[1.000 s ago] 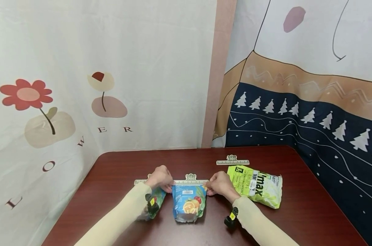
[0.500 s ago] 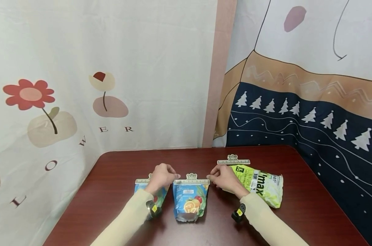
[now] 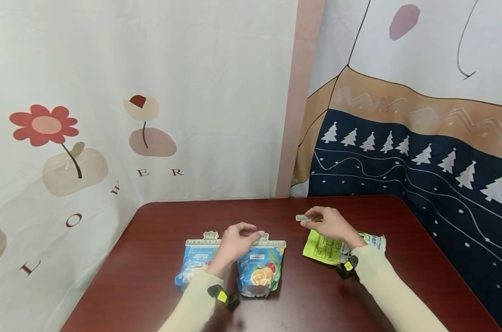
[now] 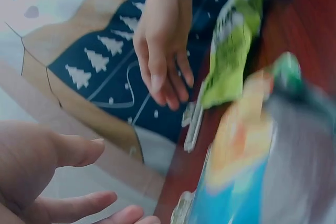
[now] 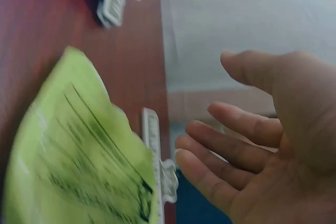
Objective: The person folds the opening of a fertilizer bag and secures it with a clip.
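My left hand (image 3: 234, 243) hovers with loosely bent fingers over the blue fruit-print pouch (image 3: 258, 274) in the middle, holding nothing. A silvery ruler-edged bag clip (image 3: 277, 244) with a crown-shaped top spans that pouch's upper edge. To its left lies a second blue pouch (image 3: 194, 260), also topped by a bag clip (image 3: 211, 236). My right hand (image 3: 331, 224) is above the far end of a bright green bag (image 3: 320, 249). Its spread fingers (image 5: 231, 145) are apart from the third bag clip (image 5: 152, 135), which lies at the green bag's edge.
A dark red wooden table (image 3: 151, 249) carries everything. Behind it hangs a pale curtain (image 3: 218, 115) with flower prints, and on the right a dark blue cloth (image 3: 371, 170) with white trees.
My fingers have left the middle pouch's clip. The right hand has moved right and away over the green bag toward the loose clip; the left has lifted and shifted slightly right.
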Tool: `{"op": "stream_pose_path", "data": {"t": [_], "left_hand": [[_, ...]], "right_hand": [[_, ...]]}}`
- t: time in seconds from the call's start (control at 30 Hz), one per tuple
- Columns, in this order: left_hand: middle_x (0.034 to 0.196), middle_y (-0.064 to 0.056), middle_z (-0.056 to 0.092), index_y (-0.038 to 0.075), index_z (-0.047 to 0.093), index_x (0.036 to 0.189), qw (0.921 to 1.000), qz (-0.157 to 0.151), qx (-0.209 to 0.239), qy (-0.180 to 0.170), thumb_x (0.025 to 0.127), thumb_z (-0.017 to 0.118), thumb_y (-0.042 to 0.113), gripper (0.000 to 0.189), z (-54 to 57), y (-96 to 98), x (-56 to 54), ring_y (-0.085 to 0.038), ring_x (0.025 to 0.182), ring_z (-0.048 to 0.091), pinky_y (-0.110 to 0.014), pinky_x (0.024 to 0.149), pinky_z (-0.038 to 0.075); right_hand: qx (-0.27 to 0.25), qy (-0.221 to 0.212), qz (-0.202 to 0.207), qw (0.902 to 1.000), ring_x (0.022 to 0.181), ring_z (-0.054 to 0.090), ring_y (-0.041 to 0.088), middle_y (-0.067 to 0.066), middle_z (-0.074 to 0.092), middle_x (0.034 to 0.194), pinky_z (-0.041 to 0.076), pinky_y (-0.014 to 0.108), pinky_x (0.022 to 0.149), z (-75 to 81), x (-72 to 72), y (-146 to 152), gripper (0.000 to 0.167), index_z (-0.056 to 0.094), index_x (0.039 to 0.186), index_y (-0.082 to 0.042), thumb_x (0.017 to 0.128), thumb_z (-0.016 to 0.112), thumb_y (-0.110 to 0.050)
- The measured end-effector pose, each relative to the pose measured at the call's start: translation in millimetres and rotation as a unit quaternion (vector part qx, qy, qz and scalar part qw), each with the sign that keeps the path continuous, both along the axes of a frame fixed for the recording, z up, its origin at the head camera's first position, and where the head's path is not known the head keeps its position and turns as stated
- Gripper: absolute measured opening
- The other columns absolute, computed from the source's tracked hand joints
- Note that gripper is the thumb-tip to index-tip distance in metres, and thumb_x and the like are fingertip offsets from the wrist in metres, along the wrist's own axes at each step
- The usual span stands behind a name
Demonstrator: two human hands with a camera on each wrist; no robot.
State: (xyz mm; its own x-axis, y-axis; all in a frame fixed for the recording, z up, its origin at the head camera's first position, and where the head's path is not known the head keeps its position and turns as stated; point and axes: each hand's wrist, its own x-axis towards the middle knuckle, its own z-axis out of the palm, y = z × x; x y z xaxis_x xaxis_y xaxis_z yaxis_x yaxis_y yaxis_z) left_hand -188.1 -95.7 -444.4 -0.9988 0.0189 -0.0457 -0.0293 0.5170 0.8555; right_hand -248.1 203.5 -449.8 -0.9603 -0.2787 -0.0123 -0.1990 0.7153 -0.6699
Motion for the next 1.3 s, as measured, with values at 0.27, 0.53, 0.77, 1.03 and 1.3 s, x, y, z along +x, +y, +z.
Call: {"op": "stream_pose_path", "data": {"t": [0.27,0.53,0.77,1.03,1.3], "left_hand": [[0.113,-0.010,0.074,0.009,0.071,0.119,0.9966,-0.028,0.075,-0.019,0.092,0.076,0.043,0.043,2.1,38.8,14.0,-0.021,0.100,0.070,-0.032,0.074,0.056],[0.111,-0.008,0.074,0.005,0.067,0.125,0.9843,-0.063,0.153,-0.062,0.094,0.074,0.039,0.045,-1.3,83.1,24.8,-0.019,0.092,0.072,-0.034,0.080,0.060],[0.112,-0.013,0.072,-0.003,0.065,0.121,0.9564,-0.062,0.262,-0.114,0.095,0.072,0.025,0.038,-15.8,122.3,35.2,-0.028,0.104,0.072,-0.042,0.090,0.062],[0.103,-0.034,0.071,-0.014,0.062,0.115,0.9210,-0.025,0.345,-0.180,0.098,0.069,0.018,0.036,-38.0,148.9,41.0,-0.039,0.094,0.076,-0.040,0.082,0.064],[0.099,-0.037,0.071,-0.012,0.058,0.113,0.8903,-0.002,0.394,-0.228,0.100,0.063,0.013,0.028,-51.3,162.1,41.6,-0.045,0.093,0.075,-0.041,0.079,0.064]], "right_hand": [[0.036,-0.022,0.021,0.9989,0.126,0.060,0.036,0.015,0.064,0.137,0.049,0.055,0.106,5.6,-13.5,36,0.057,0.062,0.138,-0.006,0.098,0.066,-0.047],[0.066,-0.067,0.023,0.9953,0.128,0.059,0.037,0.019,0.062,0.140,0.046,0.058,0.107,6.5,-20.8,61,0.063,0.058,0.141,-0.005,0.097,0.065,-0.050],[0.066,-0.110,0.029,0.9913,0.126,0.059,0.035,0.020,0.062,0.139,0.047,0.055,0.105,3.9,-24.5,70,0.064,0.058,0.141,-0.003,0.096,0.066,-0.049],[0.096,-0.139,0.043,0.9846,0.125,0.059,0.038,0.026,0.059,0.141,0.050,0.055,0.103,3.9,-30.6,79,0.061,0.061,0.137,0.004,0.098,0.064,-0.043],[0.103,-0.150,0.040,0.9824,0.105,0.065,0.026,0.017,0.071,0.121,0.054,0.049,0.096,-0.6,-38.7,82,0.043,0.070,0.127,-0.001,0.100,0.062,-0.033]]}}
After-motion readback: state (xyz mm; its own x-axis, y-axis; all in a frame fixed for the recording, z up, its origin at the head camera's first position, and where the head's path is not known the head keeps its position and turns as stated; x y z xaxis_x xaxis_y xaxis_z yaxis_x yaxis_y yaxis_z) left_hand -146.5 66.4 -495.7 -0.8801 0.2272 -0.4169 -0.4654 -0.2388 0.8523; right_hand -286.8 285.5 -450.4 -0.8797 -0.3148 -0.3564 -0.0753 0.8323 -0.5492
